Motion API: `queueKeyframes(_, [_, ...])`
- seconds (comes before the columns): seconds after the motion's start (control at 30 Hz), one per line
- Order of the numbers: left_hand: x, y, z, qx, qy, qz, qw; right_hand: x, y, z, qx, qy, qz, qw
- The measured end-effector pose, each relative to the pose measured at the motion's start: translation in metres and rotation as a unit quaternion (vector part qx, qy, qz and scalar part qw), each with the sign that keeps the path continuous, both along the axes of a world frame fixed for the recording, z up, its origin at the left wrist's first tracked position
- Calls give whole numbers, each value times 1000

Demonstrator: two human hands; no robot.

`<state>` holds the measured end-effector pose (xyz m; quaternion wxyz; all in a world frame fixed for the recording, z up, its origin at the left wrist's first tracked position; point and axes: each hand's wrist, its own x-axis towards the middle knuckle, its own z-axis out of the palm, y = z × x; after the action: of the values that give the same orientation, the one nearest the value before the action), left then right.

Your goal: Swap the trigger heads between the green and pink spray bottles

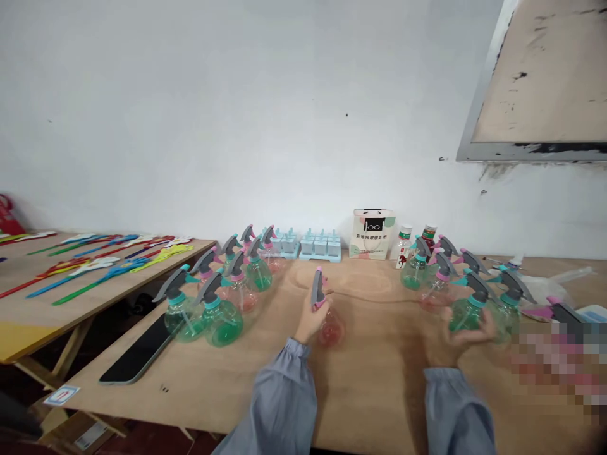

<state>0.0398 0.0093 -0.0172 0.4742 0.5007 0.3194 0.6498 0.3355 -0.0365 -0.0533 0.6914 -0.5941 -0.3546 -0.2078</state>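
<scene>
In the middle of the table, my left hand point(313, 319) is closed around the neck of a pink spray bottle point(334, 330) with a grey and pink trigger head. My right hand point(467, 336), slightly blurred, curls its fingers around the round body of a green spray bottle point(467, 315) with a teal collar. Just behind that bottle stand several more green and pink ones, including a pink spray bottle point(434, 292). On the left is another group of spray bottles, with a green spray bottle point(222, 323) at its front.
A phone point(137, 354) lies at the left of the wooden table point(374, 392). Along the wall stand light-blue popsicle moulds point(320, 245), a paper bag point(371, 243) and two small bottles. A side table point(95, 291) bears colourful long-handled items. The right edge is partly pixelated.
</scene>
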Motion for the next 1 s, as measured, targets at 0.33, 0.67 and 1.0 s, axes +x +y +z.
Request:
queueKeyframes(0.33, [-14,-5,14,-63,-70,-58,994,66,12,-21,-91,82,-132,984])
queueKeyframes(0.67, [-16,-8,22,-80,-97,-97,987,14,20,-22,-107,22,-48,993])
queueKeyframes(1.0, [-18,-8,23,-129,-143,-134,972,-96,38,-23,-121,-5,238,964])
